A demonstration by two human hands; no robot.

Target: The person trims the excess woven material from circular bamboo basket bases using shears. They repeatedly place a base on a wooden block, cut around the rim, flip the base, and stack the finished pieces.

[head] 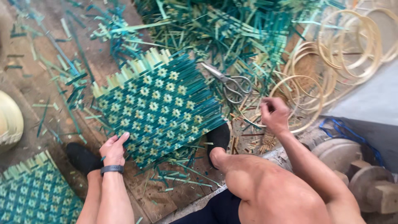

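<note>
Head view looks down on a woven mat of dark green and pale strips, patterned with small light flowers, lying flat on the wooden boards between the person's feet. The left hand rests flat on the mat's near-left corner, fingers spread and pressing on the weave rather than gripping anything; a dark band circles that wrist. One black shoe sits just left of that hand, and the other black shoe touches the mat's lower right edge. The right hand is raised to the right of the mat, fingers curled in as if pinching something thin; what it grips is too small to tell. Just beyond it lies a thin bamboo hoop, with a stack of similar pale hoops farther up to the right. A pair of metal scissors lies jaws shut just past the mat's far right corner, on a heap of loose green strips. A second woven mat of the same pattern shows at the lower left corner. A blue cord lies at the right, near rounded wooden blocks.
</note>
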